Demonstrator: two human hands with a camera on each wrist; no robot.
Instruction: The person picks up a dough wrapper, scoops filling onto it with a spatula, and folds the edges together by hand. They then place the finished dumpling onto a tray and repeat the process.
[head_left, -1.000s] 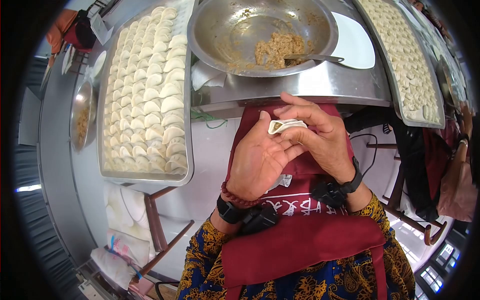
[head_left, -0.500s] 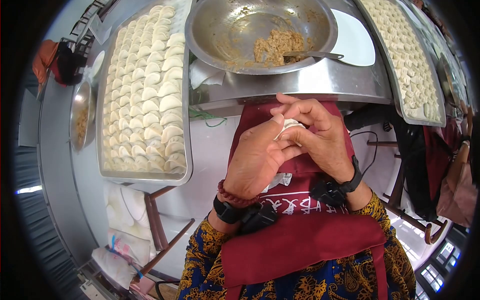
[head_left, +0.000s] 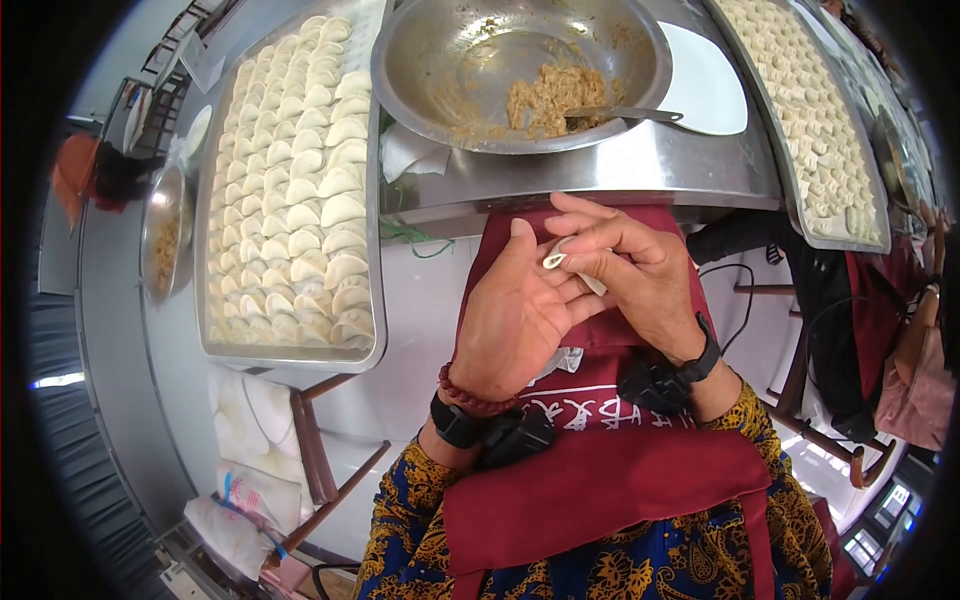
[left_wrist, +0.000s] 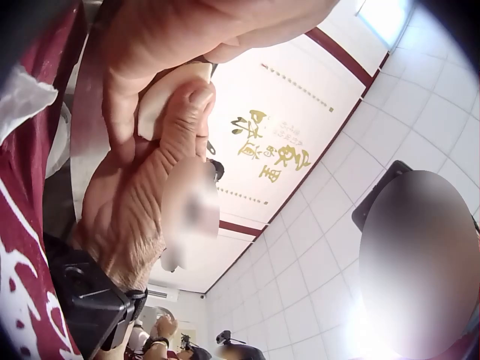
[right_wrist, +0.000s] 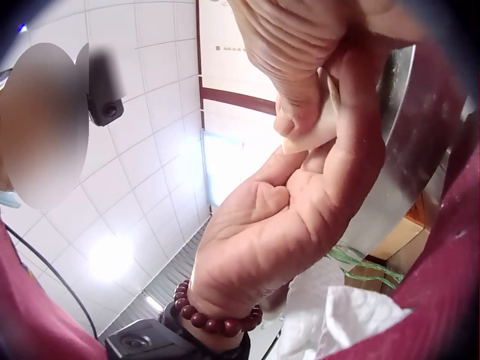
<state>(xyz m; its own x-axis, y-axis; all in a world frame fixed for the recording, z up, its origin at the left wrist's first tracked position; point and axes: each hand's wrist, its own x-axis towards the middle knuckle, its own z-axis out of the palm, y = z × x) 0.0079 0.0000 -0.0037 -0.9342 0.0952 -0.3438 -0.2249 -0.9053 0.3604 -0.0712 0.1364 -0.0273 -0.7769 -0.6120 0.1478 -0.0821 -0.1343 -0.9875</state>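
Note:
A folded dumpling (head_left: 554, 261) of pale dough is between the two hands in front of the red apron. My right hand (head_left: 645, 285) pinches it along its edge between thumb and forefinger. My left hand (head_left: 515, 315) lies palm up beneath, its fingers extended under the dumpling and its thumb standing apart. In the left wrist view the smooth dough (left_wrist: 161, 105) shows beside the right thumb. From the right wrist, the dumpling (right_wrist: 311, 137) appears against the left fingers, largely hidden by both hands.
A metal bowl (head_left: 410, 95) holds minced filling (head_left: 550, 100) and a spoon (head_left: 640, 112). Left of it, a tray (head_left: 379, 270) carries rows of dumplings; another tray (head_left: 845, 247) lies right. A white plate (head_left: 715, 85) sits beside the bowl. Chairs stand below the table edge.
The left thumb closed over the dumpling, then lifted away. The right fingers have moved along the dough edge, and its opening shows smaller now. A person in orange at far left has moved.

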